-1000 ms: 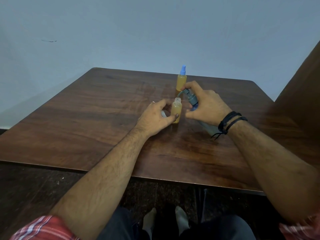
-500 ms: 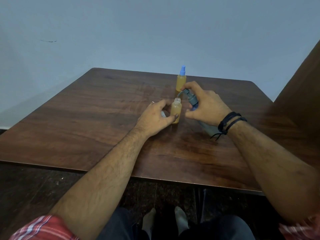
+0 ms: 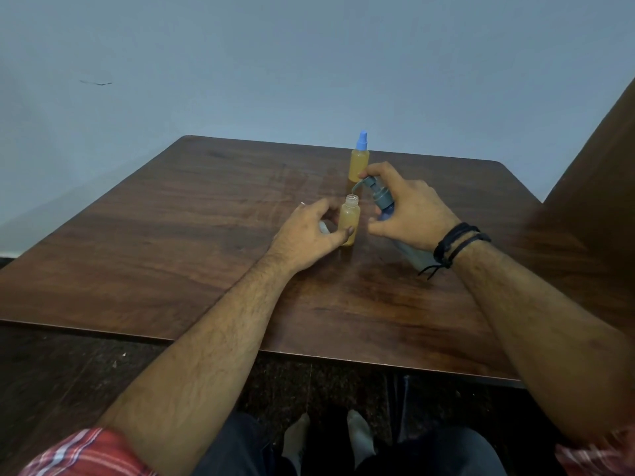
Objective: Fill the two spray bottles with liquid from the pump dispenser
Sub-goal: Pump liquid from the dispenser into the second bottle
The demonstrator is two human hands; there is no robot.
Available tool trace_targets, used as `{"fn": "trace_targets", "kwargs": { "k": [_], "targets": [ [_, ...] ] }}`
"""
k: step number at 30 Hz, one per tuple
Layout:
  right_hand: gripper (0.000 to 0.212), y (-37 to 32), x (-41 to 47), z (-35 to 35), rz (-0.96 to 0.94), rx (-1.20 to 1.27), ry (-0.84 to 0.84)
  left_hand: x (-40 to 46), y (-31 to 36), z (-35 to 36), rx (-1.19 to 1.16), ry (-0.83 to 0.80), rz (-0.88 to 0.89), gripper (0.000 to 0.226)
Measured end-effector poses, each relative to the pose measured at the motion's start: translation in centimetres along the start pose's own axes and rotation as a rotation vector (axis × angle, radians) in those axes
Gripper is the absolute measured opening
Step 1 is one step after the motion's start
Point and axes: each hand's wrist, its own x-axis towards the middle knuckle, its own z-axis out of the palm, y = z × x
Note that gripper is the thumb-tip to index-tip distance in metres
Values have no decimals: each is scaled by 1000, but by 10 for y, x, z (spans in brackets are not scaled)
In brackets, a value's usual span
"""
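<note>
An uncapped small bottle (image 3: 349, 219) with yellow-orange liquid stands upright in the middle of the wooden table (image 3: 178, 235). My left hand (image 3: 311, 235) grips it, thumb on its front. My right hand (image 3: 410, 207) holds the tilted blue-grey pump dispenser (image 3: 381, 197), a finger on top of the pump head, and its spout hangs just over the open neck. A second bottle (image 3: 359, 163), full of yellow liquid with its blue spray cap on, stands farther back. A pale object, partly hidden, lies under my left hand.
A dark wooden panel (image 3: 598, 187) rises along the table's right side. A pale wall stands behind the far edge. My knees and feet show below the near table edge, over a dark floor.
Almost nothing differs: both hands keep their hold, and the dispenser spout stays over the open bottle.
</note>
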Motion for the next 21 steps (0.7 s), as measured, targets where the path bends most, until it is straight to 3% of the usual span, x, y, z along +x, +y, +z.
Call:
{"fn": "trace_targets", "kwargs": {
  "k": [11,21],
  "targets": [
    [55,5,-1,0,15,42,21,0,3,-1,8,-14,-18,37],
    [70,27,-1,9,65,209,339,-5,10,-4,73,-34,-77,57]
  ]
}}
